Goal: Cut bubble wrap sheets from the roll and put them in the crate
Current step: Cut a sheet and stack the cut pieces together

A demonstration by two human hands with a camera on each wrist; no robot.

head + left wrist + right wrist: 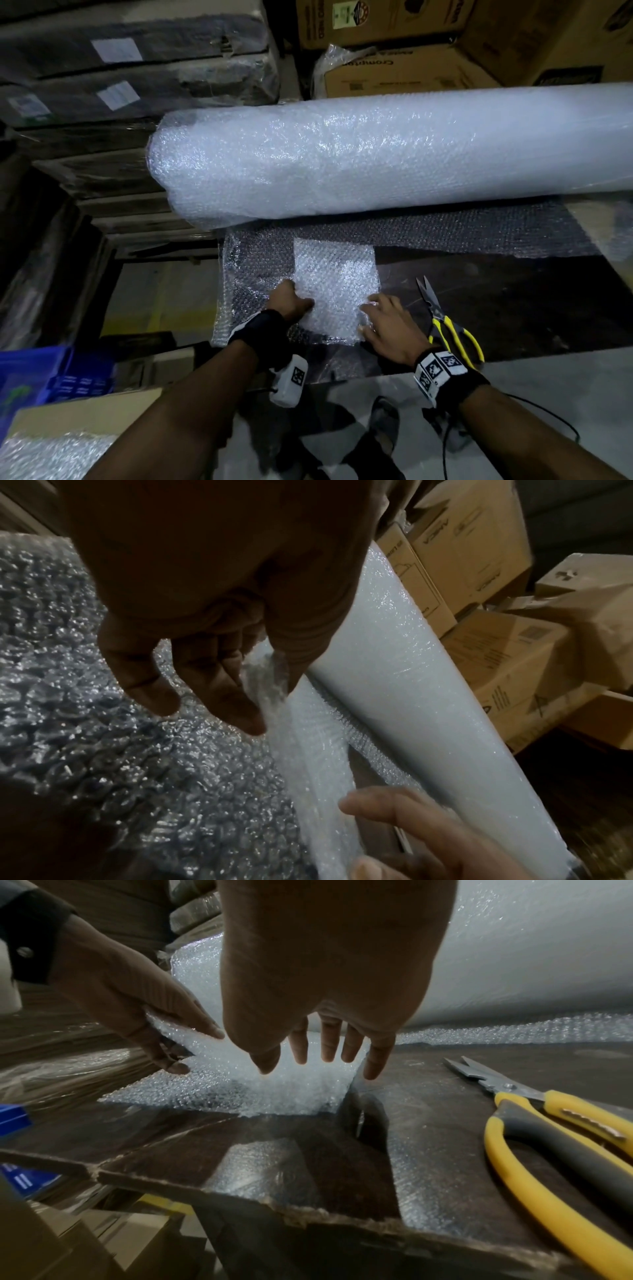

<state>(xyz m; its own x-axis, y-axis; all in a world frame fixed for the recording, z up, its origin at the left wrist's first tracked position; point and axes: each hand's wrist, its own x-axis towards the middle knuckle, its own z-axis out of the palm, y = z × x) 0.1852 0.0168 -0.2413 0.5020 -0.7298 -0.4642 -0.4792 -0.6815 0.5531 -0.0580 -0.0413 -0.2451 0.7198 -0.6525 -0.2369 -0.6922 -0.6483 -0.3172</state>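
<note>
A big white bubble wrap roll [376, 154] lies across the back of a dark cardboard surface [513, 308]. Its loose end [253, 267] is spread toward me. On that lies a small folded white sheet [337, 277]. My left hand [291, 301] pinches the sheet's left edge between thumb and fingers and lifts it a little; the wrist view shows this pinch by my left hand [240, 696]. My right hand [380, 315] is at the sheet's right edge, with its fingers [329, 1047] straight and spread over the sheet [274, 1091]. The blue crate [44, 377] stands low on the left.
Yellow-handled scissors [448, 329] lie shut on the cardboard just right of my right hand. Wrapped dark packages [137, 68] and brown cartons [411, 68] are stacked behind the roll. A carton holding bubble wrap [51, 452] sits at the lower left.
</note>
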